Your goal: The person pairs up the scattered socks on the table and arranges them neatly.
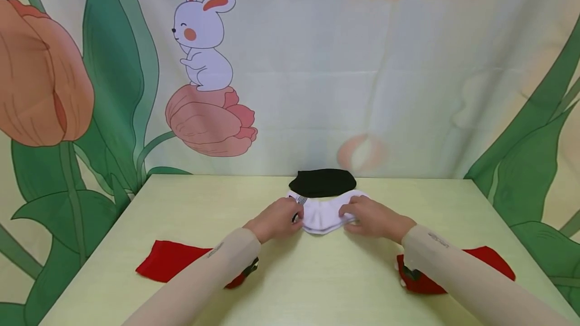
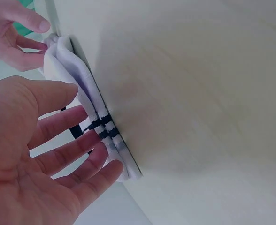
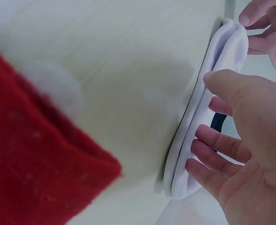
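Two white socks (image 1: 321,217), laid one on the other, lie across the middle of the table, with dark stripes at the cuff end (image 2: 105,126). My left hand (image 1: 281,218) is at that striped end, fingers spread and fingertips against the fabric in the left wrist view. At the other end is my right hand (image 1: 373,218). In the right wrist view its loosely extended fingers (image 3: 218,164) touch the side of the white socks, thumb apart from them. Just behind lies a black sock (image 1: 323,183), flat on the table.
A red sock-like piece (image 1: 174,261) lies at the left, partly under my left sleeve. Another red piece (image 1: 491,260) is at the right, partly hidden by my right sleeve. A printed curtain (image 1: 308,64) hangs behind the table's (image 1: 217,190) back edge.
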`<state>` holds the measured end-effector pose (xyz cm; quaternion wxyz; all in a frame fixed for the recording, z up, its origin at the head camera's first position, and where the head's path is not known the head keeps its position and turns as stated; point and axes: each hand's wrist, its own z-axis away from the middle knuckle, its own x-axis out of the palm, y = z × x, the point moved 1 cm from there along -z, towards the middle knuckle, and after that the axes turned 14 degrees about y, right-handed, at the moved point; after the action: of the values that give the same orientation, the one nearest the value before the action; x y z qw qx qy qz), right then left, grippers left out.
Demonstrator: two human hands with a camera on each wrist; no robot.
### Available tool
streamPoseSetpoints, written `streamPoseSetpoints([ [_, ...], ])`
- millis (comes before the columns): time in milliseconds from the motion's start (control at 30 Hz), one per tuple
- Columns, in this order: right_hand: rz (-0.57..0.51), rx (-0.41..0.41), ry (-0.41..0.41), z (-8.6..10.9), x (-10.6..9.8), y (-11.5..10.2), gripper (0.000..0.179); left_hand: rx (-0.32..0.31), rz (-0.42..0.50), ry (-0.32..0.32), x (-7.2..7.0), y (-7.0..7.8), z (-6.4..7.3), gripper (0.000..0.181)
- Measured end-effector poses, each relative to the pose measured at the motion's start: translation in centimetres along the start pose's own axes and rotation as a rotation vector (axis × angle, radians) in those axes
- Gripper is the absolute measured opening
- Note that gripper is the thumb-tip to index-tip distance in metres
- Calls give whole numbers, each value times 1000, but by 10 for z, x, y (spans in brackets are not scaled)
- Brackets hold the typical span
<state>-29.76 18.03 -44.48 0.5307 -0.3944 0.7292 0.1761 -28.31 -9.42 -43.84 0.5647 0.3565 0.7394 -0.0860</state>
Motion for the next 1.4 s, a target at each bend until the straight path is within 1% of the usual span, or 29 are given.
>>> streamPoseSetpoints([
  [233,-7,12,-20,-5,3,7,19,11,-34,-2,1,-3,-7,9],
  [400,-10,47,-49,-10,3,8,19,16,-46,-1,1,-3,-10,9],
  [567,-13,80,-68,-13,4,10,19,-5,-56,-15,2,-4,-13,9],
  [767,-21,68,-57,-14,4,12,19,-37,-77,-36,4,-6,-16,11],
  [1000,-20,79,-63,-15,4,12,20,-34,-86,-46,5,-7,-18,11],
  [1167,-17,81,-60,-15,3,11,20,-29,-92,-36,5,-6,-18,11],
  [1400,-16,79,-46,-14,4,10,20,-7,-101,-8,6,-4,-16,13],
])
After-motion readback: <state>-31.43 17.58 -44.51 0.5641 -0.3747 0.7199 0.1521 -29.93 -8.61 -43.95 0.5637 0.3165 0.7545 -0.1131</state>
